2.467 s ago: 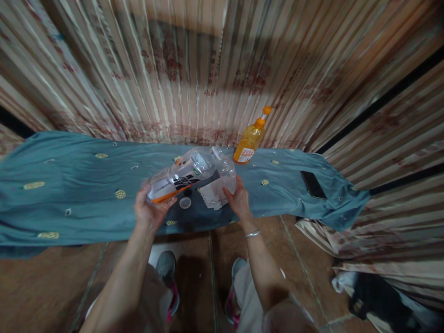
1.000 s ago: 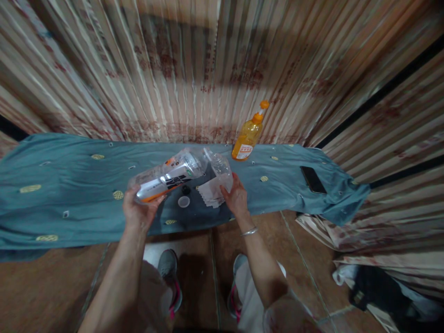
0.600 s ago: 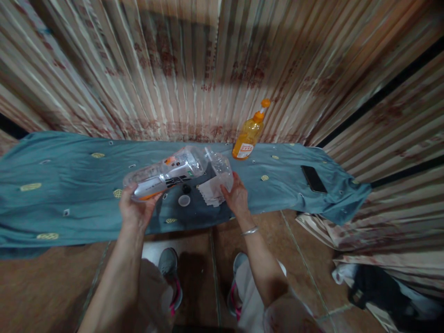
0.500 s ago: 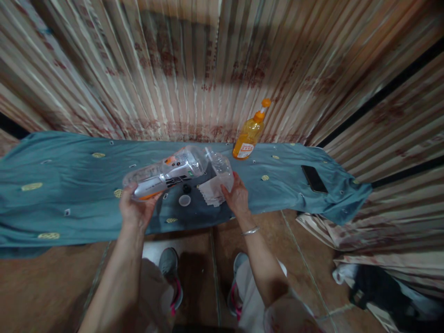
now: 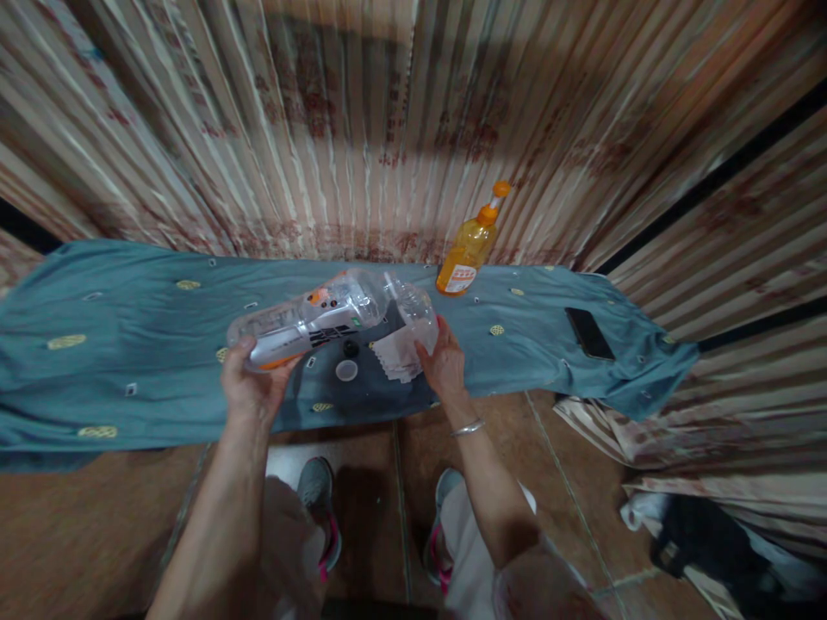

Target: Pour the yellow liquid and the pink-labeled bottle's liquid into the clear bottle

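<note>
My left hand [image 5: 251, 383] is wrapped round the base end of a large clear plastic bottle [image 5: 310, 319] with a silver and orange label. The bottle is tilted, its far end up and to the right. In my right hand [image 5: 443, 357] is a small clear plastic piece [image 5: 414, 303], shaped like a bottle's top part, its narrow end close to the large bottle's far end. Whether the two touch I cannot tell. A white wipe or paper [image 5: 399, 351] with a jagged edge shows by my right fingers; whether they hold it is unclear.
Below the bottle, a small black cap [image 5: 350, 349] and a round whitish lid [image 5: 346, 370] lie on the blue-green cloth [image 5: 161, 336]. An orange pump bottle [image 5: 466, 256] stands at the back, near the striped curtain [image 5: 362, 155]. A black phone [image 5: 588, 333] lies at the right.
The view has shifted slightly. Both hands keep their holds, and the large bottle and the clear piece stay almost in place.
</note>
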Tool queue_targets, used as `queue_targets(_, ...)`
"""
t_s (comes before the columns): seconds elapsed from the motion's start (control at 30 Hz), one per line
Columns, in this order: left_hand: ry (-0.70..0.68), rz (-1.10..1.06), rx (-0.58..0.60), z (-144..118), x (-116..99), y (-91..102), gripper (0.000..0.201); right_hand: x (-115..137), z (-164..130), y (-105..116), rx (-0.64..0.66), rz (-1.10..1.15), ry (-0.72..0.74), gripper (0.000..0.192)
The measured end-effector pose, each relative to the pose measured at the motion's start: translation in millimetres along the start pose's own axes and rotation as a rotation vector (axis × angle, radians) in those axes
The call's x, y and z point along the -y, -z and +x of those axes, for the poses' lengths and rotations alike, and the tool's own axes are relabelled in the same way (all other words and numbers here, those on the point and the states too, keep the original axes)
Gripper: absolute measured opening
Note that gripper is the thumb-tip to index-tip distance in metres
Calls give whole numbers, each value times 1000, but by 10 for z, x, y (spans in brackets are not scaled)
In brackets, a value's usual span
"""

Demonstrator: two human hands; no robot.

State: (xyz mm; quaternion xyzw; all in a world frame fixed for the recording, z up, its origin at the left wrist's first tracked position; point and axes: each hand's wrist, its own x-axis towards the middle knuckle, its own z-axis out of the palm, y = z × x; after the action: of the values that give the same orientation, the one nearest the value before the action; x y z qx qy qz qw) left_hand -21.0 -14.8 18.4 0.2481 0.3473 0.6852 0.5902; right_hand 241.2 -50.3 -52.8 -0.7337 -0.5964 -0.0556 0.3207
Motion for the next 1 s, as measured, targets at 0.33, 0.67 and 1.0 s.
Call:
queue_targets(0.33,-5,-12,-1,3,3,-8,35,-24,-12,-34,-6,5,1,60)
queue_targets(0.67,-46,30,21,-25,-32,-14,29,8,-9,-20,-2,2,-17,58)
queue_targets(1.0,-108,18,42,-91,-85,-80,34,17,-9,-5,2,-3,-11,56)
